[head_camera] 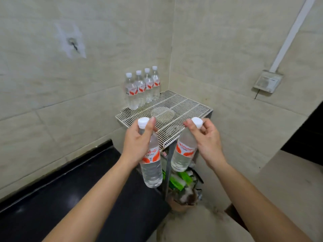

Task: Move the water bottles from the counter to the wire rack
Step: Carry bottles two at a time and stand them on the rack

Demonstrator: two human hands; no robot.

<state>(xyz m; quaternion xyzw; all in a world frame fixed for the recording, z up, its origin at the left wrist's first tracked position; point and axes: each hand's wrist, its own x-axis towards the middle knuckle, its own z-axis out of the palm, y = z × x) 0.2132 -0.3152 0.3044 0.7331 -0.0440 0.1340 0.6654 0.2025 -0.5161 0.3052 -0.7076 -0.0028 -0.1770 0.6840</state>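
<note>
Counter [70, 198] sits lower left. Left hand [138, 144] grips the left bottle [151, 170] by its neck, short of the wire rack [188, 105] holding four standing bottles [141, 88]. Right hand [208, 138] pinches the right bottle [183, 154] under its cap. Risk: that pinch may slip, dropping the tilted bottle.

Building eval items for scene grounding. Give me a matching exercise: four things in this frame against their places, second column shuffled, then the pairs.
1. clear plastic water bottle with a red label in the left hand
2. row of four clear white-capped water bottles
3. green packets
4. glossy black counter

A. under the top shelf of the white wire rack
B. upright at the rack's back left, by the wall
C. along the left wall, beside the rack
D. held in the air before the rack

Pairs: 1-D, 2-B, 3-A, 4-C.
</note>
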